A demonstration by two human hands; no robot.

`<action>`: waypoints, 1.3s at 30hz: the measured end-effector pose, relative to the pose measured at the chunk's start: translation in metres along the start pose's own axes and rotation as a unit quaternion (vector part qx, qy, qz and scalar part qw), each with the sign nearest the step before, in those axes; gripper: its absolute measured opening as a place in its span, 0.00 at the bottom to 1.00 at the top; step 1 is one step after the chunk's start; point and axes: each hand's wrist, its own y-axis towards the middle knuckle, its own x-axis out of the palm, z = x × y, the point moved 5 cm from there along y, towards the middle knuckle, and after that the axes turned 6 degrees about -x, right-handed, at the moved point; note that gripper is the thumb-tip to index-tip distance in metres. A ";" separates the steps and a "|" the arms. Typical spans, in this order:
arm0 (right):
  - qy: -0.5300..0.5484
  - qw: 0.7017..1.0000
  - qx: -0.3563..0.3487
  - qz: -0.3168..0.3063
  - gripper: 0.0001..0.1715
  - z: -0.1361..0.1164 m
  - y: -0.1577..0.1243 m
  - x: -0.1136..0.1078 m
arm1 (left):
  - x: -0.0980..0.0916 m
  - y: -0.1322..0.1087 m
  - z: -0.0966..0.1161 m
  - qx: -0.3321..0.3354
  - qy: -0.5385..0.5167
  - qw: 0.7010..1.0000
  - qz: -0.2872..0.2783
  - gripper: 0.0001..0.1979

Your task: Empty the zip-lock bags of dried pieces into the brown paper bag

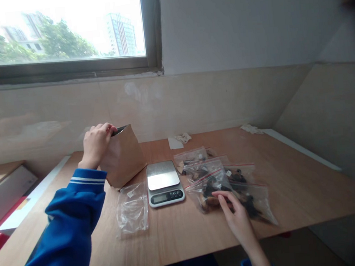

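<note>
At the left, my left hand (98,142) is closed over the top edge of a brown paper bag (125,157); its fingertips dip into the bag's mouth and are partly hidden. The paper bag stands on the table, its contents out of sight. My right hand (235,211) hovers at or lightly touches a clear zip bag (210,190) with dark and tan pieces inside; its thumb and fingers are stretched out and apart. Beside and behind lie several similar filled zip bags (255,205). Between the hands sits a small digital kitchen scale (165,182), its metal plate bare.
A flat, see-through zip bag (133,210) lies left of the scale. Crumpled tissue (182,138) and another white scrap (251,129) lie along the table's back edge by the tiled wall. The wooden table (175,242) ends close to my body. A window (61,31) is above.
</note>
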 end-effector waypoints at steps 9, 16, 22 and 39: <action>-0.032 0.999 -0.028 -0.006 0.19 0.000 0.000 0.006 | 0.002 -0.013 0.004 0.030 0.018 0.999 0.005 0.21; -0.159 0.973 -0.160 -0.048 0.18 -0.018 0.033 0.031 | -0.014 -0.065 0.021 0.018 -0.083 0.995 0.046 0.20; -0.339 0.906 -0.210 -0.145 0.18 -0.007 0.070 0.041 | 0.056 -0.167 0.012 0.033 -0.170 0.968 -0.179 0.18; -0.293 0.943 -0.107 -0.119 0.10 -0.072 0.060 -0.015 | 0.046 -0.202 0.016 -0.124 -0.290 0.931 -0.181 0.17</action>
